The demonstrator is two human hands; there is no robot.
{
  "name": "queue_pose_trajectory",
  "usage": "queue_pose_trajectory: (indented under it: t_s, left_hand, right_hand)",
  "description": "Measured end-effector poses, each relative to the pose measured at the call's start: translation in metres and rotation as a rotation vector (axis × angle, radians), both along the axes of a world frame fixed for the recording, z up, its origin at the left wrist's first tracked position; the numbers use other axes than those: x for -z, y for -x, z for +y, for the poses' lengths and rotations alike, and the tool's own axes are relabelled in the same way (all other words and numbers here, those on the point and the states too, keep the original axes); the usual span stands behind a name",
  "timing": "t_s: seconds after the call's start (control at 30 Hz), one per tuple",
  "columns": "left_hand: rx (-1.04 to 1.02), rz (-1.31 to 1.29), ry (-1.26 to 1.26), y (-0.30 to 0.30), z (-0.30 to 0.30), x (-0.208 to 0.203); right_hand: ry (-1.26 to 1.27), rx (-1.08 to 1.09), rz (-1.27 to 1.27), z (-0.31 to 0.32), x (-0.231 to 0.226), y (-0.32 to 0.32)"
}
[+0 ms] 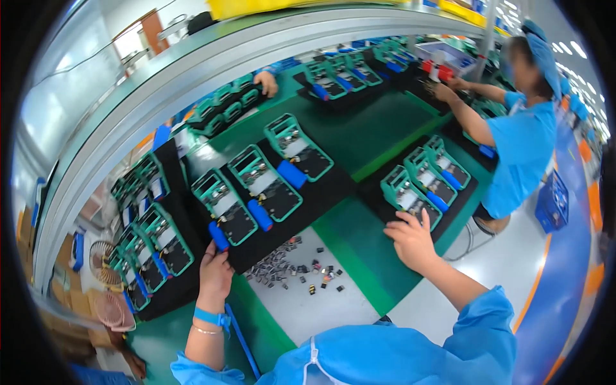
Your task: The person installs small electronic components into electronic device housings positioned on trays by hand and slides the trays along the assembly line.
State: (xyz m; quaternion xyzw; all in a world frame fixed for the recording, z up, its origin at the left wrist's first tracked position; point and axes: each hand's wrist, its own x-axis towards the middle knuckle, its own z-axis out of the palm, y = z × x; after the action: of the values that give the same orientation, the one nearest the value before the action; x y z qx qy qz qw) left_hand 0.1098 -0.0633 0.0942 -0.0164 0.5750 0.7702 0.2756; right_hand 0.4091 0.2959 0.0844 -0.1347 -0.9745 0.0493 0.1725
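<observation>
My left hand [216, 277] is at the near edge of a black mat, its fingertips closed on the lower end of a blue cylinder [219, 237]. That cylinder sticks out from a green-framed device housing [224, 206] with a dark circuit board inside. Two similar housings [264, 183] [299, 147] lie to its right, each with a blue cylinder beside it. My right hand [412, 242] has its fingers apart, at the near end of another green housing [408, 196]. This one lies with two more on a second black mat [463, 200].
Many small dark parts [276, 266] lie scattered on a white strip of the green bench [353, 240]. More housings on black mats [160, 240] stand at left. A co-worker in blue [526, 141] works at far right; another person's hand [266, 83] shows at the back.
</observation>
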Motion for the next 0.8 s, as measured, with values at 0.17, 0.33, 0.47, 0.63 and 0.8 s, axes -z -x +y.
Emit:
queue_pose_trajectory:
  t_s: [0.17, 0.33, 0.47, 0.63, 0.8]
  left_hand:
    - [0.019, 0.038, 0.025, 0.001, -0.005, 0.005]
    - [0.113, 0.019, 0.055, 0.006, -0.003, -0.019]
    - [0.120, 0.118, 0.063, -0.003, 0.003, -0.037]
    - [0.203, 0.243, 0.051, 0.009, 0.005, -0.031]
    - [0.377, 0.330, 0.038, 0.051, 0.029, 0.001]
  right_hand:
    - [0.396, -0.077, 0.412, 0.034, -0.017, 0.109]
    - [0.665, 0.064, 0.150, 0.074, -0.007, 0.220]
    - [0.644, 0.064, 0.109, 0.068, -0.005, 0.243]
    - [0.423, 0.128, 0.394, 0.062, -0.012, 0.230]
    - [0.261, 0.298, 0.403, 0.063, -0.036, 0.201]
